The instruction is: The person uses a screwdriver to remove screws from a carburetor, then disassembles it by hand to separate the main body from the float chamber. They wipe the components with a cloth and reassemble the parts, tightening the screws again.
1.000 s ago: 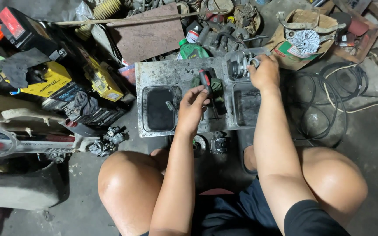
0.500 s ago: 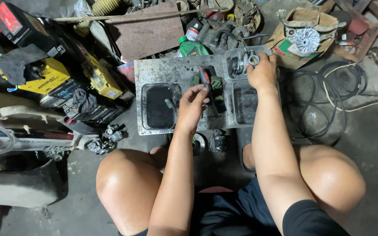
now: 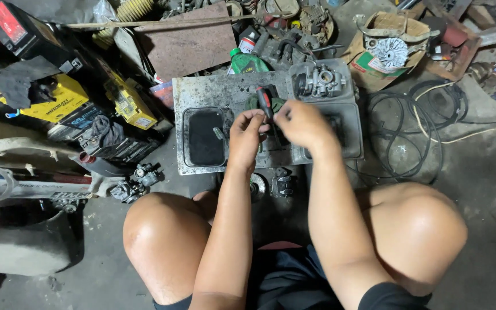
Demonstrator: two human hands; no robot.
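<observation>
Screwdriver (image 3: 266, 102), red-and-black handled, lay over the middle of the grimy metal tray (image 3: 202, 92), handle poking up between the two hands, shaft hidden beneath them. Judged light, stiff and probably oily: best gripped round the ribbed handle rather than the thin shaft, where greasy fingers would likely slip. Left hand (image 3: 246, 133) curled just beside the handle, fingertips pinched together on something small; exactly what, too hidden to tell. Right hand (image 3: 299, 123) closed loosely next to it, knuckles up, touching or nearly touching the left; whether clamped on the tool's shaft, could not tell. Both hands close together above the tray's centre.

In the tray's left well, a dark pool of liquid (image 3: 204, 136). At the tray's far right corner, a small carburettor (image 3: 320, 82), metal, judged dense and heavy for its size, with delicate fittings. Beyond the tray, a green bottle (image 3: 244, 62) and a rusty flat plate (image 3: 189, 43). Off to the left, yellow-and-black batteries (image 3: 67, 100), stacked. To the right, coiled black cable (image 3: 414, 123) on the concrete floor (image 3: 477, 183), and a cardboard box (image 3: 388, 49) holding a finned metal part. Nearer the knees, small loose metal parts (image 3: 136, 181) on the floor.
</observation>
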